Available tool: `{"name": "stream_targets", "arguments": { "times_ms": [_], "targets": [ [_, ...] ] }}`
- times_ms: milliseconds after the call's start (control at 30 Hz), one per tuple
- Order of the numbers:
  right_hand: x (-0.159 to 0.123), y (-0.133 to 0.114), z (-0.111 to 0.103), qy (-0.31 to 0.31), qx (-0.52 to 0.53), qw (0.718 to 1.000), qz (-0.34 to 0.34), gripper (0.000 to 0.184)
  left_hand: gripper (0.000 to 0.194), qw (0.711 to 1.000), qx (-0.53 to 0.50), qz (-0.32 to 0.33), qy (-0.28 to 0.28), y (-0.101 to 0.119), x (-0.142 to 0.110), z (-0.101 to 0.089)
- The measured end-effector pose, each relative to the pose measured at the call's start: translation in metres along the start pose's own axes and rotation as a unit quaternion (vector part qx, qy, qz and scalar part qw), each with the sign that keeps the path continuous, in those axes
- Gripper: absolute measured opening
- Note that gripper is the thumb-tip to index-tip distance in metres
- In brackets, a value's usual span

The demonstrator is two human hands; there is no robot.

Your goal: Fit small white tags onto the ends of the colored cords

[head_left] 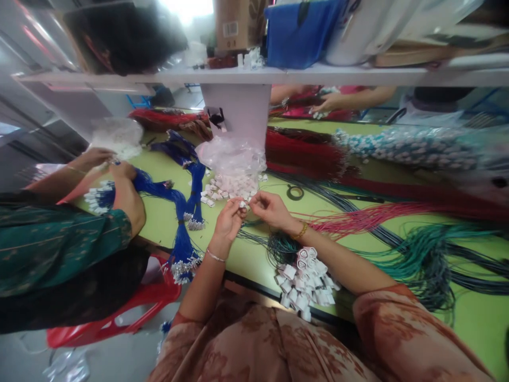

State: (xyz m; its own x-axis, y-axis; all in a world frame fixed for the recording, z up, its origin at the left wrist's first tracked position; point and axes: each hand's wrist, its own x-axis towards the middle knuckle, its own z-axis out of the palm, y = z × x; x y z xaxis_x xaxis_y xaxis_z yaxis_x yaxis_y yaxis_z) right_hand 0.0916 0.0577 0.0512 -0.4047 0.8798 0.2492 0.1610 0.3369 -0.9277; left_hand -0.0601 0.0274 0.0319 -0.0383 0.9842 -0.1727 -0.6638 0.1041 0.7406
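Lit by a white glare (189, 8) at the top, left of centre. Furnished with a yellow-green counter (254, 265), a long whitish shelf (170, 78) over it, a pale upright panel (242, 109) beneath the shelf, and a red plastic chair (161, 292) above grey floor (127, 361) at lower left.

white piece (243, 204) indistinct, cardboard box (239, 24) cropped

On the surface (248, 265), loose pieces (234, 187) lie at eleven o'clock from the hands (272, 209). Clustered pieces (304, 289) sit at five.
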Motion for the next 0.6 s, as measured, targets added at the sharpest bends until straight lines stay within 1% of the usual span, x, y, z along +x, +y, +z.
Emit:
{"name": "stream_targets", "arguments": {
  "times_ms": [100,167,267,300,367,467,600],
  "targets": [
    [-0.006,0.001,-0.002,0.009,-0.042,0.999,-0.025,0.018,0.016,1.000,0.013,-0.011,-0.015,-0.002,-0.001,0.004],
    [-0.008,0.001,-0.003,0.012,-0.077,0.995,-0.060,0.016,0.017,1.000,0.019,-0.006,-0.018,-0.005,-0.002,0.006],
    [-0.009,0.001,-0.003,0.011,-0.127,0.987,-0.101,0.013,0.021,0.998,0.047,0.027,-0.010,-0.012,-0.003,0.007],
    [-0.009,0.002,-0.004,0.011,-0.137,0.986,-0.099,0.012,0.023,0.997,0.062,0.045,-0.001,-0.015,-0.004,0.008],
    [-0.009,0.004,-0.004,0.002,-0.137,0.988,-0.072,0.012,0.025,0.992,0.095,0.074,0.027,-0.020,-0.004,0.007],
    [-0.010,0.008,-0.005,-0.022,-0.115,0.992,-0.036,0.014,0.027,0.987,0.121,0.086,0.061,-0.024,-0.004,0.007],
    [-0.014,0.013,-0.003,-0.024,-0.149,0.988,-0.035,0.016,0.027,0.981,0.147,0.107,0.063,-0.028,-0.004,0.009]
  ]
}}
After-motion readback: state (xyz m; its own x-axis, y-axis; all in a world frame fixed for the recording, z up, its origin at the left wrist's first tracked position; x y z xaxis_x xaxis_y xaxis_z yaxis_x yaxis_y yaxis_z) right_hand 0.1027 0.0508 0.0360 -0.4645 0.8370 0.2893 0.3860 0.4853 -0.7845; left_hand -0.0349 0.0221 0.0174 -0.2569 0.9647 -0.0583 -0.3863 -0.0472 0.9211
